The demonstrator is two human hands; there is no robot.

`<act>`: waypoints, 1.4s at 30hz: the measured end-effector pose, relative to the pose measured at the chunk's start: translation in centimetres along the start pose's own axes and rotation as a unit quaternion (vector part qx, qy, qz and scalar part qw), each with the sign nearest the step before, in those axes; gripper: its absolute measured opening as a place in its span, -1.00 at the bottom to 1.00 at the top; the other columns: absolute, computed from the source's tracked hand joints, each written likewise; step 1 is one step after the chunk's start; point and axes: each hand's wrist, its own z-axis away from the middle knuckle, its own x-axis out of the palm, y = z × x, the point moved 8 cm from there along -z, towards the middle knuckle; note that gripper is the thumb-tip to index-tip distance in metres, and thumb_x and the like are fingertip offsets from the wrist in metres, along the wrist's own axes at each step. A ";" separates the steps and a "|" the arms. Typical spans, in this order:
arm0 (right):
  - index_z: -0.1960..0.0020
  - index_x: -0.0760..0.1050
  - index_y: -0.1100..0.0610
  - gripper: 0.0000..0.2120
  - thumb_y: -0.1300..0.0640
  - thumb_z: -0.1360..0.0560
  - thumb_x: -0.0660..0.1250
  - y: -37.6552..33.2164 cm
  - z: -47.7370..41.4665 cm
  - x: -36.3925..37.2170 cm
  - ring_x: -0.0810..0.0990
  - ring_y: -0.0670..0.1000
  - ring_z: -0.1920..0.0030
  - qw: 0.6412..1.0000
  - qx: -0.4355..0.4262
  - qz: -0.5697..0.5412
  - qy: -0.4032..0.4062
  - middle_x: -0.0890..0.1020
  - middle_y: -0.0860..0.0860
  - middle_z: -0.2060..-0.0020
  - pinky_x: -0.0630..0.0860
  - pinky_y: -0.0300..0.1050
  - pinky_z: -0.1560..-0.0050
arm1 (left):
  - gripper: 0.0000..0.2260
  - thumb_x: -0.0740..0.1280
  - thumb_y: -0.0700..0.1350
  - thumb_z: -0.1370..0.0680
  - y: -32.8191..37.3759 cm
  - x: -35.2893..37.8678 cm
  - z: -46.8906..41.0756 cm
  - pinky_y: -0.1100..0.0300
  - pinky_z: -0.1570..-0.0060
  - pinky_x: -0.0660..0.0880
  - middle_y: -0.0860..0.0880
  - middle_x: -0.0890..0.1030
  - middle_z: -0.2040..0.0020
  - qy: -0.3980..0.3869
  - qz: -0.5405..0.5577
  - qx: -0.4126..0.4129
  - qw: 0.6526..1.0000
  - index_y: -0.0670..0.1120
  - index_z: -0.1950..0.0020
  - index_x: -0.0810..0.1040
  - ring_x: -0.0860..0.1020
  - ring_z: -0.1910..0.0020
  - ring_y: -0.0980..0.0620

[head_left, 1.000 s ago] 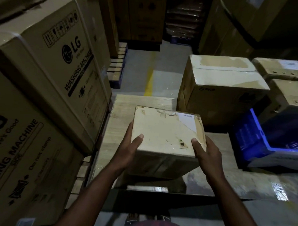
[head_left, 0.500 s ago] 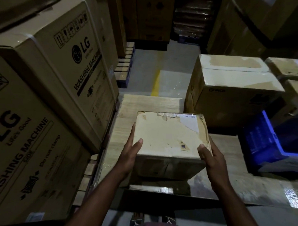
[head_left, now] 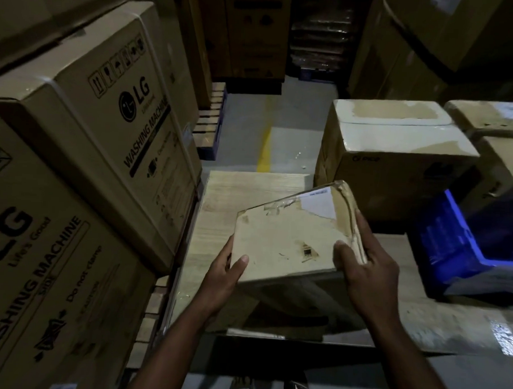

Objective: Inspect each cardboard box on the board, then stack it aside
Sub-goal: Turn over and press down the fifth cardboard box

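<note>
A small cardboard box with torn tape and a white label is held tilted above the pale wooden board, its right side raised. My left hand grips its lower left corner, thumb lying on the top face. My right hand grips its right edge, thumb on top and fingers wrapped round the side. The box's underside is hidden.
Large washing-machine cartons are stacked close on the left. A big taped carton stands behind the board on the right, with more cartons beyond it. A blue crate sits at the right. A grey aisle with a yellow line runs ahead.
The box lay level between my hands; now it is tipped and turned, its right side lifted. My right hand has slid further round the right edge.
</note>
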 end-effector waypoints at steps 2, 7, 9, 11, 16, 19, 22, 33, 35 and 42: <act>-0.54 0.33 -0.12 -0.32 -0.29 -0.45 0.18 -0.5 0.3 0.9 0.38 -0.07 -0.48 1.000 -0.003 -0.003 -0.020 0.43 -0.11 -0.48 0.36 0.08 -0.47 | -0.45 0.22 -0.10 -0.67 0.9 -0.4 -0.2 0.26 -0.45 0.15 0.12 0.21 -0.56 0.009 -0.094 0.013 0.995 0.05 -0.62 0.07 0.18 -0.53 0.19; -0.41 0.25 -0.38 -0.61 -0.29 -0.60 -0.03 -0.2 1.2 4.3 0.13 -0.30 -0.53 0.990 0.021 -0.042 -0.135 0.24 -0.38 -0.48 0.03 -0.08 -0.58 | -0.45 0.21 0.01 -0.65 6.6 2.1 -0.3 0.12 -0.58 0.00 0.08 0.05 -0.63 -0.028 -0.245 0.144 0.958 0.02 -0.61 0.11 -0.06 -0.59 0.18; -0.36 0.21 -0.46 -0.69 -0.27 -0.63 0.00 0.9 1.6 5.2 0.09 -0.25 -0.55 0.986 0.036 -0.012 -0.161 0.20 -0.36 -0.50 0.00 -0.10 -0.56 | -0.42 0.18 0.16 -0.65 8.8 3.9 0.3 0.08 -0.59 -0.02 0.10 0.03 -0.63 -0.053 -0.218 0.151 0.963 0.04 -0.61 0.11 -0.08 -0.59 0.20; -0.41 0.18 -0.40 -0.64 -0.22 -0.63 0.06 2.0 1.6 5.4 0.06 -0.19 -0.56 0.986 0.032 0.025 -0.162 0.18 -0.25 -0.54 0.01 -0.12 -0.53 | -0.24 0.11 0.43 -0.53 9.9 4.5 0.3 0.01 -0.59 -0.04 0.13 -0.02 -0.63 -0.045 -0.190 0.128 0.972 0.09 -0.62 0.06 -0.12 -0.59 0.21; -0.62 0.15 -0.04 -0.31 -0.34 -0.57 0.05 8.4 0.7 3.4 0.17 0.01 -0.57 0.975 0.135 0.109 -0.137 0.18 -0.05 -0.60 0.19 0.10 -0.54 | -0.29 0.18 0.22 -0.61 10.2 4.2 -0.5 -0.17 -0.56 -0.08 0.06 -0.13 -0.64 -0.028 -0.244 0.102 0.964 0.10 -0.63 -0.13 -0.21 -0.60 0.10; -0.59 0.15 -0.02 -0.03 -0.63 -0.40 -0.07 12.7 1.0 1.9 0.42 0.16 -0.43 0.969 0.189 0.123 -0.105 0.35 0.08 -0.52 0.42 0.29 -0.37 | -0.32 0.19 0.15 -0.64 9.2 3.4 -0.9 -0.19 -0.56 -0.06 0.11 -0.15 -0.64 -0.048 -0.222 0.089 0.970 0.14 -0.62 -0.17 -0.19 -0.60 0.09; -0.56 0.19 0.04 -0.14 -0.52 -0.47 0.08 13.6 1.4 1.3 0.51 0.19 -0.30 0.966 0.235 0.084 -0.069 0.46 0.14 -0.39 0.50 0.28 -0.27 | -0.24 0.21 0.36 -0.44 8.6 1.9 -1.0 -0.25 -0.48 0.22 0.14 0.05 -0.63 -0.043 -0.162 0.069 0.983 0.36 -0.56 -0.09 0.13 -0.59 -0.01; -0.50 0.30 -0.06 -0.49 -0.08 -0.59 0.31 9.8 -0.3 0.3 0.60 0.19 -0.13 0.976 0.129 0.174 -0.037 0.63 0.07 -0.20 0.56 0.07 -0.04 | -0.62 0.28 0.01 -0.64 6.4 -2.5 -1.8 -0.09 -0.15 0.59 0.12 0.64 -0.17 0.003 -0.146 0.062 0.987 0.15 -0.45 0.35 0.63 -0.13 0.10; -0.52 0.27 -0.05 -0.47 -0.07 -0.59 0.31 9.3 -1.1 0.1 0.61 0.21 -0.13 0.968 0.116 0.220 -0.036 0.63 0.09 -0.20 0.49 0.00 0.03 | -0.57 0.30 0.13 -0.57 5.0 -2.5 -2.2 -0.10 -0.13 0.59 0.12 0.64 -0.17 0.027 -0.140 0.061 0.988 0.14 -0.43 0.36 0.63 -0.12 0.08; -0.54 0.25 -0.07 -0.40 -0.09 -0.57 0.37 9.9 -2.1 0.3 0.61 0.19 -0.15 0.954 0.126 0.263 -0.074 0.63 0.07 -0.23 0.55 0.04 -0.02 | -0.65 0.28 -0.02 -0.65 -1.2 -2.1 -3.6 -0.09 -0.18 0.55 -0.01 0.60 -0.22 0.079 -0.137 0.008 0.987 0.02 -0.43 0.37 0.59 -0.19 -0.04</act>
